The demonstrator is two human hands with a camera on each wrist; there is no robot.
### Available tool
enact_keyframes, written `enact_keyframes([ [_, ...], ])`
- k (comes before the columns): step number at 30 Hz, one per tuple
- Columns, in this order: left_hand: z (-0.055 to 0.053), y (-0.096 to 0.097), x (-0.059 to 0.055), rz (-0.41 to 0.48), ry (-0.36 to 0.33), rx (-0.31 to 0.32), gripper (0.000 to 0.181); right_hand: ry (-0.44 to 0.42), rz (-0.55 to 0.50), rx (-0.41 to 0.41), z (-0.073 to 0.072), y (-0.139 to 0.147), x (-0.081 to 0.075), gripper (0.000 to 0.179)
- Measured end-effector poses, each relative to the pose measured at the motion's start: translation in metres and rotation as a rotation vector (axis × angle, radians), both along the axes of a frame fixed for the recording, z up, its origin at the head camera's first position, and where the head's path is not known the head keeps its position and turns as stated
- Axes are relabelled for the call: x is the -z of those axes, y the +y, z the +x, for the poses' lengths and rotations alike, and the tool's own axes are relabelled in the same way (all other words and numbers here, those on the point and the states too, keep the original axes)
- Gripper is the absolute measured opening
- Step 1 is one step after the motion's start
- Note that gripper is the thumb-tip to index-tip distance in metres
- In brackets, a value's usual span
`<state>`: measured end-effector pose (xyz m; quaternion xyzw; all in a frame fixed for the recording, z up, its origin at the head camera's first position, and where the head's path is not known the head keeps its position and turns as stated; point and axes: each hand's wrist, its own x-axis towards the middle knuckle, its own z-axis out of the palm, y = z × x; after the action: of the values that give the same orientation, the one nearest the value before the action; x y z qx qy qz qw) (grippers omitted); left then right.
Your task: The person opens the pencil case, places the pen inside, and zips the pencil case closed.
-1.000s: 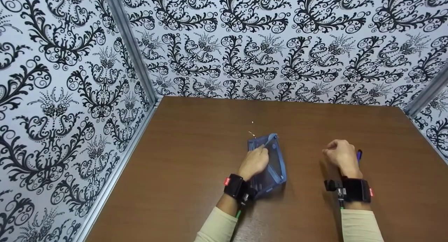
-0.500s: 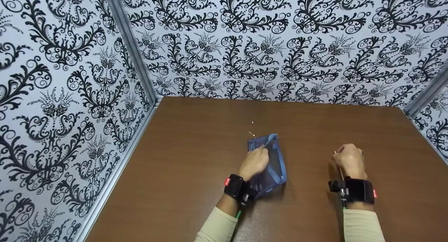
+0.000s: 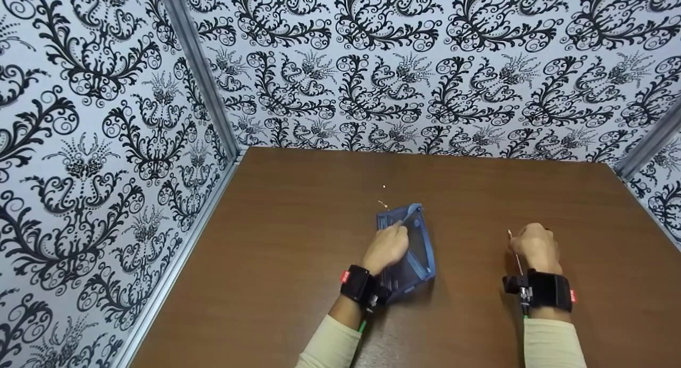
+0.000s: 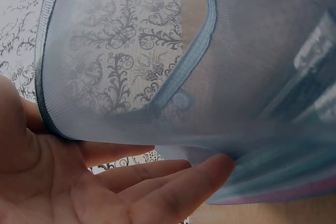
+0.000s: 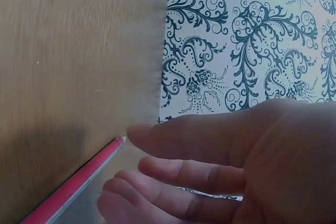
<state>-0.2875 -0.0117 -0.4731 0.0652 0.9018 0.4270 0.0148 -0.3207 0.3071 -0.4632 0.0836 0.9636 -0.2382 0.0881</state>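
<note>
Red stick, long axis front-to-back, pale tip pointing forward

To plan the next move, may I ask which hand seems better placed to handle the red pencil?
Probably the right hand: it is beside the red pencil, whereas the left hand is farther off, holding the blue pouch.

Looks like a lab-type recording booth; cannot tell what building. Closed in at back and sides by white panels printed with black scrollwork, edged at corners by grey metal posts. Fitted with wide brown wood-grain bench. Marked as instrumented by black wrist-worn camera units.
</note>
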Motion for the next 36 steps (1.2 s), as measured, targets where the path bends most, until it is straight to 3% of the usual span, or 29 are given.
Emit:
enact_keyframes([
  [8,-0.0001,0.0001,0.0001,-0.004,-0.007,0.004,0.052,-0.068,0.007,-0.012,-0.0009,0.0020,-0.0012,0.023],
  [16,0.0004,0.0001,-0.0012,-0.025,0.023,0.015,0.050,-0.073,-0.020,-0.037,0.0032,0.0053,0.0008,0.019],
  [27,-0.0014,0.0007,0.0013,0.056,-0.053,-0.004,0.054,-0.156,0.026,0.005,0.0020,0.0046,0.0008,0.015],
  [36,-0.0021,0.0003,0.0016,0.038,-0.029,-0.008,0.053,-0.165,-0.028,-0.018,0.0021,0.0029,0.0024,0.014],
])
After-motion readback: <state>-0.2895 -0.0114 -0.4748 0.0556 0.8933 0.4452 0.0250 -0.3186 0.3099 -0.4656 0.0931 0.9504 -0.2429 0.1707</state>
